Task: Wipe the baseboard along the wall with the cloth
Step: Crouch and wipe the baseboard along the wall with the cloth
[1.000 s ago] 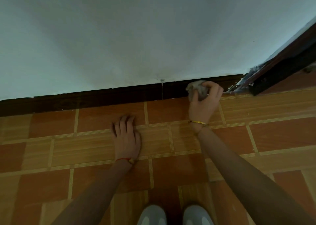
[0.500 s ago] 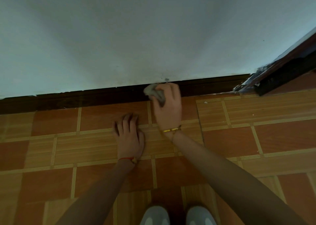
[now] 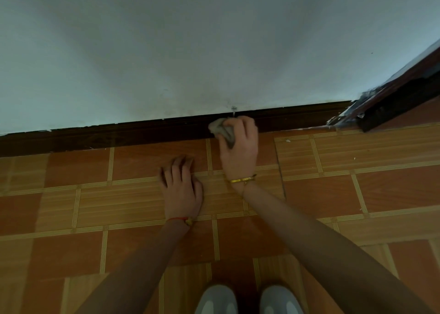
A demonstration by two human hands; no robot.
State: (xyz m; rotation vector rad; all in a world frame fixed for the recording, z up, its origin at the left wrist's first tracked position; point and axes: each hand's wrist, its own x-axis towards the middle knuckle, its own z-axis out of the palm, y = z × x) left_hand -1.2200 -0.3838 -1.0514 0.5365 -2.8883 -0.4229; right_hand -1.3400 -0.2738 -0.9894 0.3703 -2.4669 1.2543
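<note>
A dark brown baseboard [image 3: 119, 135] runs along the foot of a pale wall, from the left edge to a door frame at the right. My right hand [image 3: 240, 151] is closed around a crumpled grey cloth [image 3: 222, 130] and presses it against the baseboard just below a small seam mark in the wall. My left hand [image 3: 182, 189] lies flat on the tiled floor, palm down with fingers together, a little to the left of and nearer to me than the right hand. It holds nothing.
The floor is orange and tan patterned tile [image 3: 357, 189]. A dark wooden door frame [image 3: 392, 99] with chipped paint stands at the right end of the baseboard. My two grey shoes [image 3: 247, 299] show at the bottom edge.
My right hand has slid the cloth leftward along the baseboard from near the door frame to the middle, then stayed about there. The left hand has stayed planted on the floor.
</note>
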